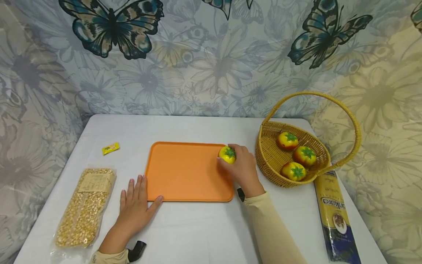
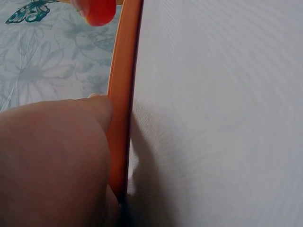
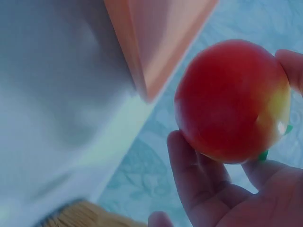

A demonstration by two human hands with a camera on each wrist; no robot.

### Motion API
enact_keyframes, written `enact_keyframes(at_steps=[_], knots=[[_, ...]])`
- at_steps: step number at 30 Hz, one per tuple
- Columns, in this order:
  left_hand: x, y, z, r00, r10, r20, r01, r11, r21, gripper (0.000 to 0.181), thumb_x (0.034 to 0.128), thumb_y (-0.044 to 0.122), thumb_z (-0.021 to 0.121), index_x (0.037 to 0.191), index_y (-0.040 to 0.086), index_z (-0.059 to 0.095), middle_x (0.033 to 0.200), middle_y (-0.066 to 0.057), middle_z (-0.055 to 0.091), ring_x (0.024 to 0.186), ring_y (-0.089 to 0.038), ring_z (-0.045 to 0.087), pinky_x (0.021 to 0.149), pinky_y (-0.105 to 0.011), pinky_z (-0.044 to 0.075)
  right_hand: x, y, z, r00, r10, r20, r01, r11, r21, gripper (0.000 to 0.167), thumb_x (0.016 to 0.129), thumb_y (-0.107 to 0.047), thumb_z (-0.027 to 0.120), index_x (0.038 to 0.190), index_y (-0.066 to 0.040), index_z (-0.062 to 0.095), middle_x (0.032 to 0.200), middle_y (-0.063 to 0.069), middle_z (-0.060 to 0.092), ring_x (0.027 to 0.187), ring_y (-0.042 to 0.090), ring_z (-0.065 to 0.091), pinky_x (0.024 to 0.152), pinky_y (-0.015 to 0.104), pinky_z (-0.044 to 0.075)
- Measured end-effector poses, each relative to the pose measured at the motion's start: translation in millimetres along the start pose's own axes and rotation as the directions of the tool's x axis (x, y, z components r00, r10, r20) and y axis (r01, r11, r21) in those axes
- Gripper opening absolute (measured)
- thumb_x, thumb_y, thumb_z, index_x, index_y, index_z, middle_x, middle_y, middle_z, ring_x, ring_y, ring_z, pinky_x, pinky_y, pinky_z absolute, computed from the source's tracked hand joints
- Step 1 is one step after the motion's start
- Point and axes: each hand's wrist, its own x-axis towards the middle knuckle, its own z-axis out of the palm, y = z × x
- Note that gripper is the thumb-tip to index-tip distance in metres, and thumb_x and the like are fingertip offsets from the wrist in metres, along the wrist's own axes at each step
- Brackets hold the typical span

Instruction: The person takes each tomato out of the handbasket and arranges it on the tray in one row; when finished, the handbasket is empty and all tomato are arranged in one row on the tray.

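My right hand (image 1: pixel 242 167) grips a yellow and red tomato-like fruit (image 1: pixel 227 154) with a green leafy top, above the right part of the orange tray (image 1: pixel 189 172). In the right wrist view the fruit (image 3: pixel 229 101) shows its red underside, with fingers (image 3: pixel 189 175) curled round it and the tray's corner beside it. My left hand (image 1: pixel 135 209) lies with straight, spread fingers at the tray's lower left corner, touching the edge. The left wrist view shows that hand (image 2: pixel 57 156) against the tray's orange rim (image 2: pixel 124 94).
A wicker basket (image 1: pixel 270 161) with a tall handle holds three similar fruits (image 1: pixel 304 156) on the right. Beside it lies a yellow and blue packet (image 1: pixel 336 216). At left are a bag of corn kernels (image 1: pixel 84 212) and a small yellow wrapped sweet (image 1: pixel 110 148).
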Motion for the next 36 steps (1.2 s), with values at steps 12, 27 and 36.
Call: enact_keyframes(at_steps=[12, 27, 36], knots=[[-1.1, 3.9, -5.1, 0.997, -0.038, 0.063, 0.036, 0.999, 0.040, 0.103, 0.1069, 0.062, 0.050, 0.167, -0.006, 0.001, 0.173, -0.031, 0.000, 0.158, -0.048, -0.014, 0.118, -0.070, -0.013, -6.3, 1, 20, 0.997, 0.030, 0.068, -0.030, 1.000, 0.001, 0.074, 0.093, -0.048, 0.080, 0.148, -0.005, 0.056, 0.140, 0.018, 0.058, 0.121, 0.035, 0.055, 0.114, 0.058, 0.026], [-3.2, -1.0, -1.8, 1.000, -0.005, -0.001, 0.005, 1.000, 0.000, 0.103, 0.1059, 0.063, 0.051, 0.168, -0.004, 0.002, 0.173, -0.031, 0.004, 0.159, -0.045, -0.014, 0.119, -0.067, -0.016, -13.3, -1, 22, 0.989, 0.027, 0.147, -0.029, 0.999, 0.015, 0.078, 0.098, -0.043, 0.077, 0.158, -0.009, 0.041, 0.150, 0.020, 0.046, 0.127, 0.037, 0.050, 0.115, 0.059, 0.025], [-1.5, 2.1, -3.8, 0.998, -0.032, 0.048, 0.031, 0.999, 0.019, 0.104, 0.1065, 0.064, 0.049, 0.168, -0.003, -0.001, 0.173, -0.029, 0.000, 0.159, -0.046, -0.015, 0.119, -0.068, -0.015, -12.3, -1, 18, 0.987, -0.034, 0.154, 0.029, 0.999, 0.033, 0.087, 0.100, -0.043, 0.075, 0.165, -0.012, 0.027, 0.154, 0.021, 0.038, 0.134, 0.040, 0.046, 0.116, 0.062, 0.024]])
